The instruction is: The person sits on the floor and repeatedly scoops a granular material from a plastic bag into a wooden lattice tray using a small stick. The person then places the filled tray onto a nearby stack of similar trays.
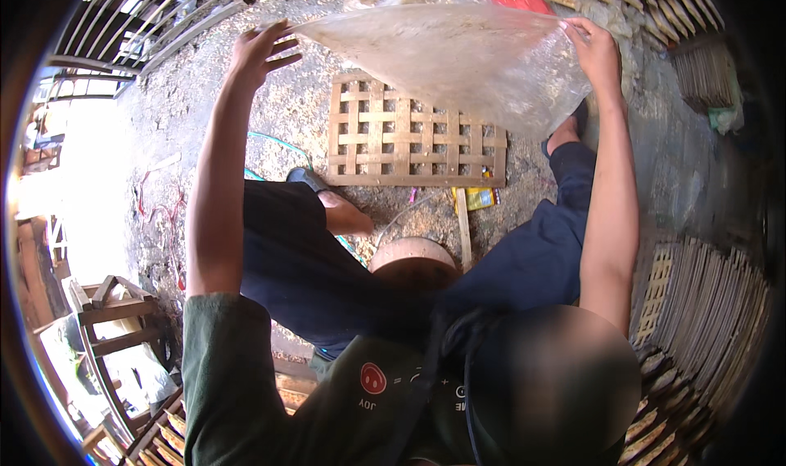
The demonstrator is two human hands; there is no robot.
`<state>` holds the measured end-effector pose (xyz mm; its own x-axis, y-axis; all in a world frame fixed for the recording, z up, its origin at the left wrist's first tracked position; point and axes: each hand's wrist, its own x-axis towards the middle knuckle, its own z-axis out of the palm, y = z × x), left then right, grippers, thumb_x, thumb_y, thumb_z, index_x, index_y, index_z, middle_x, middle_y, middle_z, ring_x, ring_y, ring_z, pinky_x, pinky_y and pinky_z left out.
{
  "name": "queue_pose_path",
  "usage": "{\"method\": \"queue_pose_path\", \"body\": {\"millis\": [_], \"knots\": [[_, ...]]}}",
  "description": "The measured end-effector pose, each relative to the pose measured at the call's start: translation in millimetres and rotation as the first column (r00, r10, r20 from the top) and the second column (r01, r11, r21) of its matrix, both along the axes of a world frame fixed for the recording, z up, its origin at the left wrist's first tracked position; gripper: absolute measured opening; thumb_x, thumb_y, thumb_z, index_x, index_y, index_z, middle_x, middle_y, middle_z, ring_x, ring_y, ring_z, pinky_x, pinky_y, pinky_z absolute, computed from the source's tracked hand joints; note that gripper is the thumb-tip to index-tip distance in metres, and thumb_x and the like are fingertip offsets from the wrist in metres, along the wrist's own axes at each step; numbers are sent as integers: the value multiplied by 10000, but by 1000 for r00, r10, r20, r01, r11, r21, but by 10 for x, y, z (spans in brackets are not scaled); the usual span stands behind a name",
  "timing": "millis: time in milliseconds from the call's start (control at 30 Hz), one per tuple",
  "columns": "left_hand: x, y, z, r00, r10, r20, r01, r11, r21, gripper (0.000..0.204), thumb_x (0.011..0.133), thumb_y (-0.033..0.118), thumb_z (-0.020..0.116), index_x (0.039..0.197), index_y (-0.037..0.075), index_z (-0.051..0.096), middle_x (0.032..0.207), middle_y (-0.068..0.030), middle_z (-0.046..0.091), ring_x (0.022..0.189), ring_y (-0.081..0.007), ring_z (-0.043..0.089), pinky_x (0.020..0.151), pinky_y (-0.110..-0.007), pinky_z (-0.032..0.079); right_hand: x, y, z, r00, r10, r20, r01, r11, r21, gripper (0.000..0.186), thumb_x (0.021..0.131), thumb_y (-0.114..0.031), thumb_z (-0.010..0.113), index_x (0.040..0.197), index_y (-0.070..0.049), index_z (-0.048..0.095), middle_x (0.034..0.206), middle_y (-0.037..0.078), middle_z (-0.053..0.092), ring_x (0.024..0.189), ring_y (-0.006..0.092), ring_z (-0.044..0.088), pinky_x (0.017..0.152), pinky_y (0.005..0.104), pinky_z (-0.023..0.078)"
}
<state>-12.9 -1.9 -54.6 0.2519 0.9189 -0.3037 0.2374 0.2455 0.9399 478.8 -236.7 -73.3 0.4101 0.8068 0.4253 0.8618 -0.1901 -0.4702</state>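
Holding a clear sheet (458, 53), left fingers (277, 31) and right fingers (582, 25) pinch its edge beyond a white-lettered shirt (340, 409).

Clear plastic sheet (442, 53), spanning left hand (264, 53) to right hand (596, 54), bars the way over the far right part of the lattice panel (377, 139). Open floor (299, 102) left of the panel leaves passing room, crossed by a thin hose (282, 141). Near side: left leg (286, 229), right leg (532, 237) and wooden strip (464, 233) obstruct.
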Motion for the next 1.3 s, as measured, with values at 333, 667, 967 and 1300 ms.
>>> {"method": "queue_pose_path", "body": {"millis": [333, 667, 967, 1300], "knots": [[-170, -236, 118, 981, 37, 191, -49, 997, 59, 460, 962, 257, 665, 1282, -57, 561, 1221, -210, 579, 975, -275, 644, 819, -463, 650, -131, -334, 255, 999, -6, 38, 1, 991, 134, 188, 922, -213, 703, 1052, -86, 750, 1025, 118, 731, 943, 296, 702, 821, 357, 525], [-844, -1113, -1094, 976, -44, -213, -16, 961, -276, 384, 899, 341, 750, 1090, 37, 616, 1030, -96, 643, 899, -212, 642, 659, -384, 629, -632, -1275, -525, 973, 229, -33, -228, 922, -314, 144, 851, -193, 748, 948, -93, 783, 999, 23, 715, 957, 241, 658, 871, 375, 446], [-855, -1188, -2125, 783, -346, -517, 198, 926, -321, 375, 880, 344, 765, 1021, 6, 684, 740, -96, 703, 580, -165, 653, 470, -329, 537, -856, -1284, -1665, 930, 365, -49, -315, 722, -616, 114, 841, -190, 750, 899, -96, 778, 979, 30, 691, 1007, 256, 642, 863, 404, 472], [-964, -1257, -2440, 615, -512, -599, 253, 849, -465, 400, 867, 336, 769, 1034, -11, 657, 805, -137, 724, 610, -223, 697, 471, -394, 580, -905, -1515, -2194, 872, 400, -282, -438, 383, -813, 422, 796, -231, 805, 1188, -112, 701, 1137, 111, 685, 1154, 318, 610, 990, 453, 478]]}}
